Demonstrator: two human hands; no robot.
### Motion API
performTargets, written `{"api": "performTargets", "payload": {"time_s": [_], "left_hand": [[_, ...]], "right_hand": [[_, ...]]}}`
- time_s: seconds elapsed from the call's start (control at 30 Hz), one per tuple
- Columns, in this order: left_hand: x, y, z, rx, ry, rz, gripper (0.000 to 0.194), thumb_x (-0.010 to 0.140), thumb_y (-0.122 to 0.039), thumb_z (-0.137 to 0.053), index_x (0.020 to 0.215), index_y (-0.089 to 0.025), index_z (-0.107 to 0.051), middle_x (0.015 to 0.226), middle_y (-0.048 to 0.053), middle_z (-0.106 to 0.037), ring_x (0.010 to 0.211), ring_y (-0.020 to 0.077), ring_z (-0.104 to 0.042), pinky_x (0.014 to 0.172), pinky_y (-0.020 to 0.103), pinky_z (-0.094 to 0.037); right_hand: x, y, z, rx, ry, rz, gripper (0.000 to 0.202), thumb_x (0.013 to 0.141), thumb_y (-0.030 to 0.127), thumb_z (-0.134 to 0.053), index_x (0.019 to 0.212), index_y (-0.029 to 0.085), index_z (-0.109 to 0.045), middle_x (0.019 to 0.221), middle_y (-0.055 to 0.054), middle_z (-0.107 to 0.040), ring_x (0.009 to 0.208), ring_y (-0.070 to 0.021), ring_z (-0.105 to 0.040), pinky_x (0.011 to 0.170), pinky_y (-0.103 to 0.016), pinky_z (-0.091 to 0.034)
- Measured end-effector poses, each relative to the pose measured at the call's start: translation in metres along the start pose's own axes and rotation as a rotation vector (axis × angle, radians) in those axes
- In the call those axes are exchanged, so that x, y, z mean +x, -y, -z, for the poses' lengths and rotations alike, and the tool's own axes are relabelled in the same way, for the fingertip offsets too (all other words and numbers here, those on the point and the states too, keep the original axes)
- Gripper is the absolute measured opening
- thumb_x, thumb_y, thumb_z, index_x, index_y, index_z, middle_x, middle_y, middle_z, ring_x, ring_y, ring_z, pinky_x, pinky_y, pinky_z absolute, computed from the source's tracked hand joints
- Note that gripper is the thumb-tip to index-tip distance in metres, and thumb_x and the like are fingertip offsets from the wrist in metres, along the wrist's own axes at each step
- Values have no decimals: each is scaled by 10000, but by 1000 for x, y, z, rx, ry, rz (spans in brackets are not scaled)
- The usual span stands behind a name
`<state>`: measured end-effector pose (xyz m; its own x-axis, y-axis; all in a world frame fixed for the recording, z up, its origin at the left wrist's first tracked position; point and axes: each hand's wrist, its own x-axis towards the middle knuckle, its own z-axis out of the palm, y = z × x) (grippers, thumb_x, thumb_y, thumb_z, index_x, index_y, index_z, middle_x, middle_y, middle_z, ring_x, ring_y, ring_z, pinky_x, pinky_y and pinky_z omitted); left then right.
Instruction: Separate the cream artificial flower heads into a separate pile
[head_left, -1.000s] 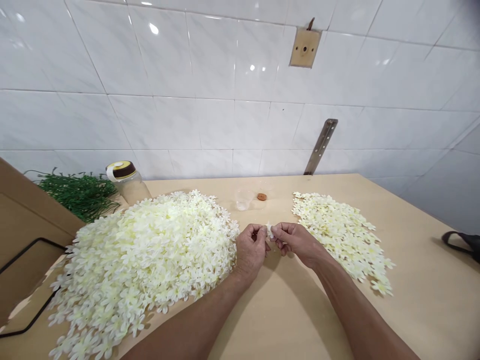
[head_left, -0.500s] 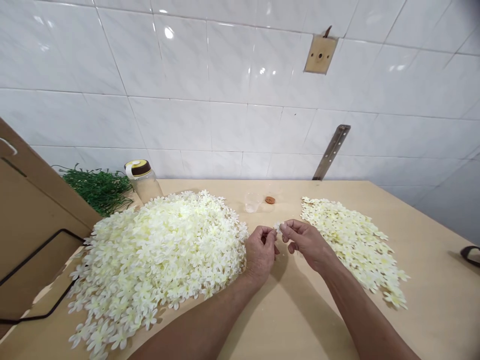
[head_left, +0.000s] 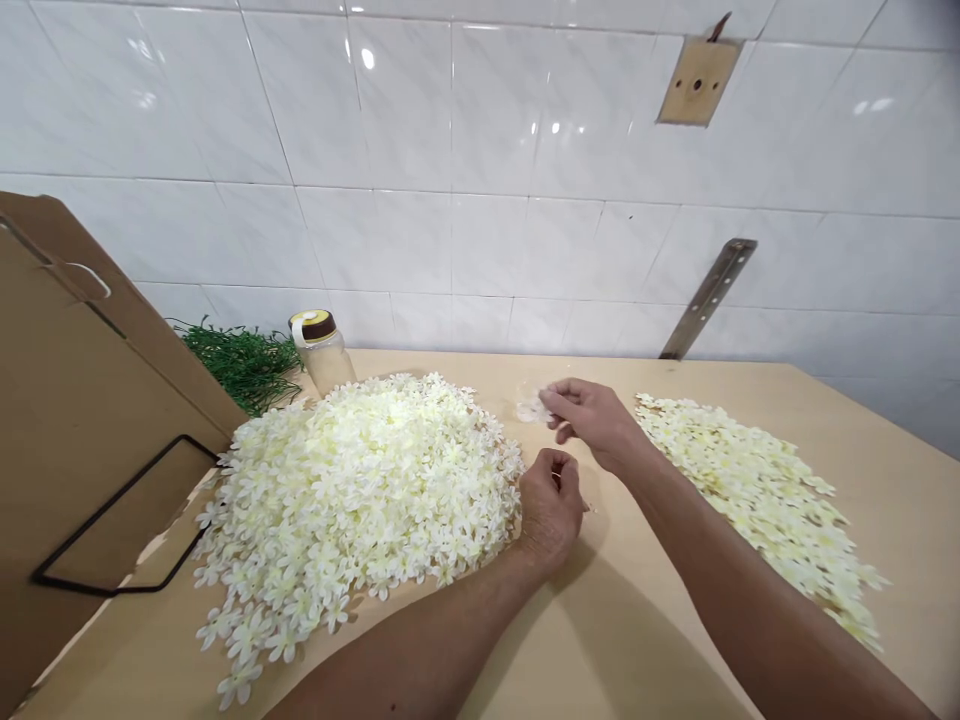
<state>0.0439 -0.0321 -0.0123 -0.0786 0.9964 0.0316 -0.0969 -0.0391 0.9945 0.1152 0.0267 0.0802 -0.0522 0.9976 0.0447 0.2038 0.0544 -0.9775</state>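
Note:
My left hand is closed in a pinch over the table, beside the right edge of a large heap of white artificial flower heads. What sits between its fingers is hidden or too small to name. Farther back, my right hand has thumb and fingers drawn together at the rim of a small clear plastic container. Whether its fingertips hold a small piece or only touch the container cannot be made out. On the right, a flatter spread of yellowish-white flower heads lies on the table.
A bottle with a brown and yellow lid stands behind the heap, near green artificial stems. At the left are a cardboard box and a black wire frame. A tiled wall with a metal bracket rises behind the table.
My hands have come apart; a small white piece was between them earlier. My right hand has gone back to the clear container, covering the brown disc there. The view has turned slightly left.

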Motion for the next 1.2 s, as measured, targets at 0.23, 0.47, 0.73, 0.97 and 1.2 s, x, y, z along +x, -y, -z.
{"api": "performTargets", "payload": {"time_s": [0.23,0.47,0.73,0.97,1.2], "left_hand": [[-4,-10,3,54,37,-49,108,806,-212,-553,707,-199,-510,603,-2,-579,537,139,-535,479,241,-407],[-1,-3,1,80,58,-33,96,844,-263,-517,782,-199,-554,527,-41,-526,438,109,-524,461,211,-411],[4,4,0,246,130,-136,135,825,-284,-542,788,-174,-612,603,-17,-599,501,109,-563,519,204,-426],[3,-2,1,297,199,-156,173,832,-329,-556,781,-176,-621,542,-28,-581,487,112,-554,529,206,-424],[1,-3,-1,338,213,-159,179,837,-342,-556,798,-178,-616,532,-37,-562,484,113,-539,533,212,-416]], "right_hand": [[22,31,-71,103,283,49,447,820,393,-717,1168,139,-597,1198,-168,-620,846,-221,-707,610,-336,-640],[-9,4,3,-202,-97,80,248,813,373,-684,942,161,-673,826,-83,-696,619,-158,-654,459,-239,-555],[-55,-80,65,-424,-446,146,191,829,328,-568,811,175,-680,740,-54,-734,646,-173,-656,629,-276,-499],[-66,-98,45,-507,-193,247,185,832,166,-526,844,209,-706,744,-6,-729,667,-147,-659,624,-232,-464],[-64,-91,58,-505,-247,258,146,832,211,-567,787,206,-706,702,-1,-717,638,-143,-641,626,-232,-456]]}}
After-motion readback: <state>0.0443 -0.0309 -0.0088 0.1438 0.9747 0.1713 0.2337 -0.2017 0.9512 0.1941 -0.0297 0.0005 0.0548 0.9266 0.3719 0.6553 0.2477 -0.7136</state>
